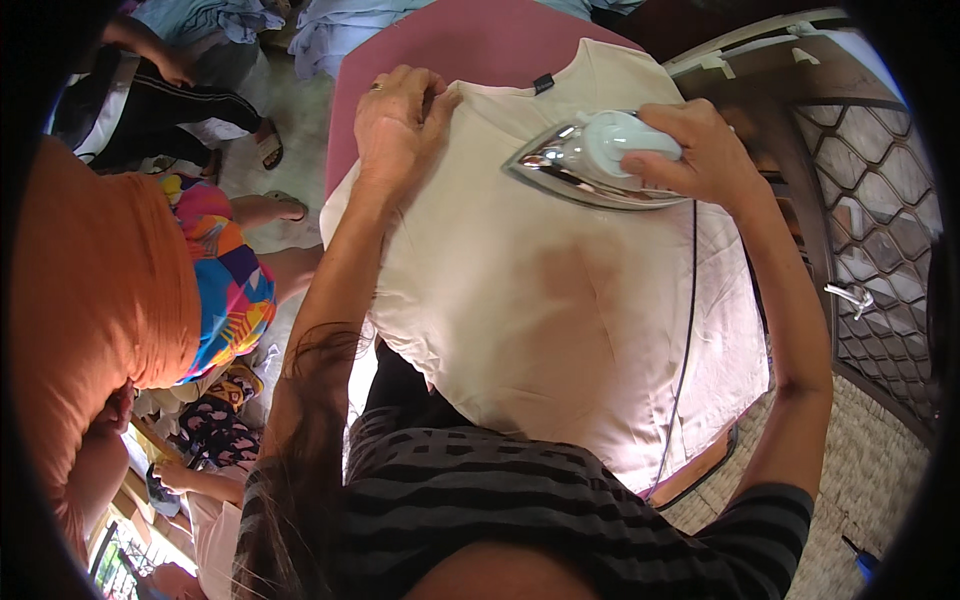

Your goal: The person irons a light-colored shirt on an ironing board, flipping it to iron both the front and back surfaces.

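Observation:
A cream-coloured top (480,270) lies spread over a pink ironing board (440,45), its neckline toward the far end with a small dark label at the collar. My right hand (700,150) is wrapped round the handle of a clothes iron (570,165), whose metal soleplate rests on the upper right of the top, tip pointing left. A thin dark cord runs from the iron down across the cloth. My left hand (405,125) lies on the garment's far left shoulder, thumb apart from curled fingers, with the cloth edge beside it.
At the left stands a person in an orange top (110,270) and patterned shorts, close to the board. Other people sit farther back and lower left. Blue clothes (350,30) are heaped beyond the board. A dark metal lattice door (880,200) with a handle stands at the right.

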`<action>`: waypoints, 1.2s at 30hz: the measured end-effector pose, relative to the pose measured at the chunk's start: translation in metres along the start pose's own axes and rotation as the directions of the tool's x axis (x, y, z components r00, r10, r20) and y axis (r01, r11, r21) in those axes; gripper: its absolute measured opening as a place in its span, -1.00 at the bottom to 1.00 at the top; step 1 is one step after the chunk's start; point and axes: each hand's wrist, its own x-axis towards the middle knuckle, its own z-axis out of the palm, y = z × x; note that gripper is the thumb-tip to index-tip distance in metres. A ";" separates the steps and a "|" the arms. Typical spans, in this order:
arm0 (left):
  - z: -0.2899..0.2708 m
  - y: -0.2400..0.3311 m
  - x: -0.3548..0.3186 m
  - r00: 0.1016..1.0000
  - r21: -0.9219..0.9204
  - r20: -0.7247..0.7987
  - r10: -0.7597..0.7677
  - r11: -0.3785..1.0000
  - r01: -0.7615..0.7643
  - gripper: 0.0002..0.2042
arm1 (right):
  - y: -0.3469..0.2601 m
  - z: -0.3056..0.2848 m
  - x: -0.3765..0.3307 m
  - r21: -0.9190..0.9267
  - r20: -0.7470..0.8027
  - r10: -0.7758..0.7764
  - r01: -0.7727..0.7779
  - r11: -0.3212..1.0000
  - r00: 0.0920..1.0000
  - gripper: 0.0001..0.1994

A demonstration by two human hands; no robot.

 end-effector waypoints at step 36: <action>-0.078 -0.050 -0.029 0.944 -0.154 0.238 -0.227 0.951 0.267 -0.69 | -0.123 0.058 0.087 0.238 -0.143 0.592 -0.553 0.798 0.793 -0.45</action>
